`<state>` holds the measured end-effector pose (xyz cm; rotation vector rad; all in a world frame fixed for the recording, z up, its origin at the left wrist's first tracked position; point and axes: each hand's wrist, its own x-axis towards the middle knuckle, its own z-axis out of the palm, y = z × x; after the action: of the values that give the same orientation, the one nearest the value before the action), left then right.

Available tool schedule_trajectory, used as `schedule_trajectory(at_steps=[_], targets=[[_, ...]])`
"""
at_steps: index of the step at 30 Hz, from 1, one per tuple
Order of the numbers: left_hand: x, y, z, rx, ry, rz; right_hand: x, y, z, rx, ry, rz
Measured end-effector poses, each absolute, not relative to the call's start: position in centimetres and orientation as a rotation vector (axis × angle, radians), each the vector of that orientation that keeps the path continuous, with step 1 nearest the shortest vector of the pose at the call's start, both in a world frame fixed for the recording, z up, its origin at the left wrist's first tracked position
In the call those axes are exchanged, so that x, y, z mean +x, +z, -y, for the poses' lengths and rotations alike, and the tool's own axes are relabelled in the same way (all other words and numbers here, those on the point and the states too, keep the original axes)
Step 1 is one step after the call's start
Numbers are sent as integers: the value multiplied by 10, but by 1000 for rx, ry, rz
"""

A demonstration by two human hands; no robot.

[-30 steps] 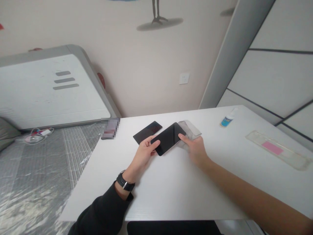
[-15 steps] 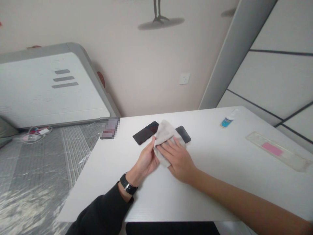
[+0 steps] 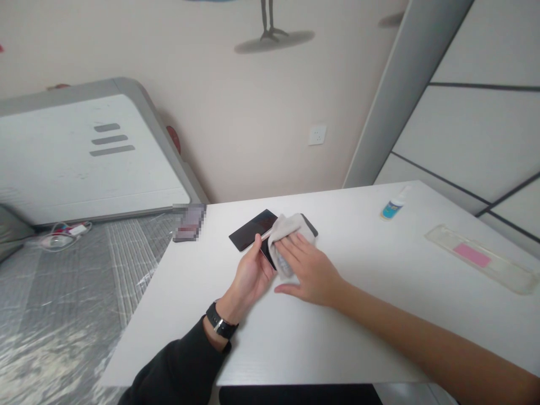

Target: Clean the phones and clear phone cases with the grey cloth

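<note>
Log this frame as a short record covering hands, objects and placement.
Left hand: holds black-screened phone by its near end
Right hand: flat on gray cloth covering much of that phone
Second phone: on white table, beyond left hand
Right side of table: blue-labeled bottle; clear plastic case with pink patch

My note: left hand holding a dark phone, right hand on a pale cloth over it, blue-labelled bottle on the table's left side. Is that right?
Not quite: the head view shows the blue-labelled bottle on the table's right side. The rest stands: left hand holding a dark phone, right hand on a pale cloth over it.
</note>
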<state>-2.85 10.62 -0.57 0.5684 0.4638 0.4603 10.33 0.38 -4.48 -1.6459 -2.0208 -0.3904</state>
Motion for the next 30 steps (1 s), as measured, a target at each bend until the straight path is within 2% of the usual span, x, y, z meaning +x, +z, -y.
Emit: schedule_trajectory(at_steps=[6, 16, 21, 25, 28, 30], targets=[[-33, -11, -108, 570, 335, -465, 95, -37, -4, -1374, -312, 2224], [-41, 6, -118, 838, 232, -337, 127, -29, -1, -1378, -196, 2054], [-45, 6, -121, 1133, 217, -408, 131, -18, 8, -1403, 97, 1681], [-46, 7, -126, 1385, 524, -515, 119, -6, 11, -1513, 382, 1028], [-44, 5, -128, 1259, 770, -586, 107, -6, 10, -1392, 666, 723], [-41, 0, -124, 1122, 697, -591, 99, -10, 10, -1283, 827, 670]])
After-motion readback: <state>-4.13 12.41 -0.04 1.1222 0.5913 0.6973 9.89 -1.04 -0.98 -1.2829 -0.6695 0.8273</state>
